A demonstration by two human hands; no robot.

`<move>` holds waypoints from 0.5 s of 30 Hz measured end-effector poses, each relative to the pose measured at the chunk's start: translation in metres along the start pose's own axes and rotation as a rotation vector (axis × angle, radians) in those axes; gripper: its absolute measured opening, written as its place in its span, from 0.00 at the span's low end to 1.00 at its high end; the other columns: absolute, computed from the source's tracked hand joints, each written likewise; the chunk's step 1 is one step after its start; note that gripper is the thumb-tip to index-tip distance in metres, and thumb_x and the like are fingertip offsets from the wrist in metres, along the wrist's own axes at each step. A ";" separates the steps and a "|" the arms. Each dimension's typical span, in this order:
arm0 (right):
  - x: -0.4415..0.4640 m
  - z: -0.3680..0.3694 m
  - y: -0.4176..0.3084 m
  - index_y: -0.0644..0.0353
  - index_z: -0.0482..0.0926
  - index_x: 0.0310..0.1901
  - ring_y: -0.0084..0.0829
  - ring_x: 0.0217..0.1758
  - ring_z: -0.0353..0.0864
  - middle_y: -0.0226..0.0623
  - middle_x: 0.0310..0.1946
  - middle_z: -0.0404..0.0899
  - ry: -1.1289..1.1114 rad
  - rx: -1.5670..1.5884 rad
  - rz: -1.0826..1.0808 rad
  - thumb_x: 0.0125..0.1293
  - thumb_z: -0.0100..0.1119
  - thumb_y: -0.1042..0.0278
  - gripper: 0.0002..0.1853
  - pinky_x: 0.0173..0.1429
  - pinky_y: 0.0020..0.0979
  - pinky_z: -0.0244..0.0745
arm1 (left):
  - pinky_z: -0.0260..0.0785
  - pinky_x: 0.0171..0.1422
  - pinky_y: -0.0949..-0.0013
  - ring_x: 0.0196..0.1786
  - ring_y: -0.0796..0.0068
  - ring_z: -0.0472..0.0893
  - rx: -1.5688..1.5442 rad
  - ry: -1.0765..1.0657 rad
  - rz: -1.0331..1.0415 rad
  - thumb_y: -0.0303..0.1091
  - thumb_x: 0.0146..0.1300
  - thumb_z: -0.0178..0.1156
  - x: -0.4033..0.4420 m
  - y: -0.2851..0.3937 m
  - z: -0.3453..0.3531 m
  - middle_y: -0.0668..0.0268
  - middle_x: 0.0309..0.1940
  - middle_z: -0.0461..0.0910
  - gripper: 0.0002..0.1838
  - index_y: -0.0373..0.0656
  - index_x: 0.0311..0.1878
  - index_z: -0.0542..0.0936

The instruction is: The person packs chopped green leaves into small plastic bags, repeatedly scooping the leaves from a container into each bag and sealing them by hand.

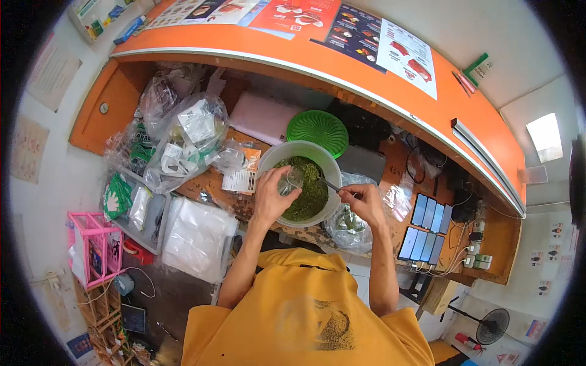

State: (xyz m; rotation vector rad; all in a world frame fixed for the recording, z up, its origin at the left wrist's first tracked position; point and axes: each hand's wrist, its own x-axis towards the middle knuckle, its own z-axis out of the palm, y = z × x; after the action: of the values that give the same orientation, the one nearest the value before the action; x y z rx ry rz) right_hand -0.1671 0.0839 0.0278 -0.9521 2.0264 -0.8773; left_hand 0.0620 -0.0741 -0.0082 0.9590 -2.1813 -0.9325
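Note:
A round, translucent white plastic tub holds crumbled green material that looks like dried herbs. Over its left side, my left hand grips a small clear container, fingers curled around it. My right hand is at the tub's right rim, pinching the handle of a metal spoon. The spoon reaches over the rim, and its bowl end is at the green material near the clear container. How much the clear container holds is hard to make out.
Behind the tub lies a green ribbed lid. A clear plastic bag sits against its right side. Several phones with cables lie further right. Bulky plastic bags and clear sheets are leftward. An orange counter overhangs the back.

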 end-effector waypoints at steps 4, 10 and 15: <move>-0.023 0.018 -0.028 0.62 0.92 0.45 0.46 0.36 0.89 0.49 0.37 0.89 0.304 -0.132 -0.268 0.68 0.69 0.69 0.09 0.42 0.41 0.81 | 0.75 0.65 0.54 0.59 0.51 0.83 -0.022 0.029 0.010 0.33 0.50 0.81 0.004 0.000 0.015 0.54 0.55 0.85 0.33 0.40 0.61 0.82; -0.037 0.043 -0.032 0.62 0.92 0.48 0.40 0.28 0.85 0.45 0.34 0.87 0.514 -0.327 -0.363 0.68 0.70 0.72 0.09 0.36 0.37 0.79 | 0.75 0.65 0.54 0.58 0.51 0.84 -0.095 0.082 -0.009 0.32 0.51 0.81 0.007 -0.005 0.030 0.54 0.54 0.85 0.32 0.40 0.61 0.82; -0.021 0.045 -0.010 0.64 0.91 0.48 0.41 0.29 0.85 0.46 0.35 0.87 0.484 -0.180 -0.299 0.68 0.70 0.72 0.10 0.37 0.36 0.80 | 0.75 0.64 0.53 0.58 0.51 0.84 -0.217 0.112 -0.036 0.28 0.51 0.80 0.005 -0.008 0.032 0.55 0.54 0.85 0.32 0.40 0.61 0.82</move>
State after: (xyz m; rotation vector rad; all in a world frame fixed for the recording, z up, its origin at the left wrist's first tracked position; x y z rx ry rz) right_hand -0.1167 0.0844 0.0193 -1.2597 2.4408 -1.1913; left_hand 0.0394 -0.0704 -0.0322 0.9248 -1.9312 -1.0804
